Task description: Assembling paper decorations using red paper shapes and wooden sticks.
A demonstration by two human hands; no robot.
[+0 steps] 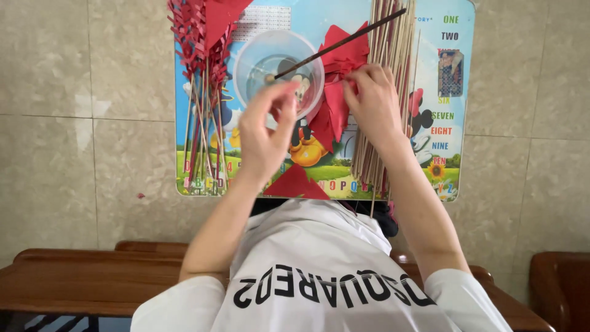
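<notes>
L hand (265, 132): fingertips pinched together, contents unclear, before clear bowl (278, 67). R hand (373, 101): fingers clamped on red paper (335, 107), beside sticks (393, 37).

Under my small table (458, 98) the floor (74, 123) is all large beige stone-look tiles with thin grey grout lines, evenly lit, without hard shadows. The table's top is a bright cartoon print with a pale rim. Nearer to me than the table runs a dark brown wooden bench (80, 276), and right of it stands another dark wooden piece (562, 286).
</notes>
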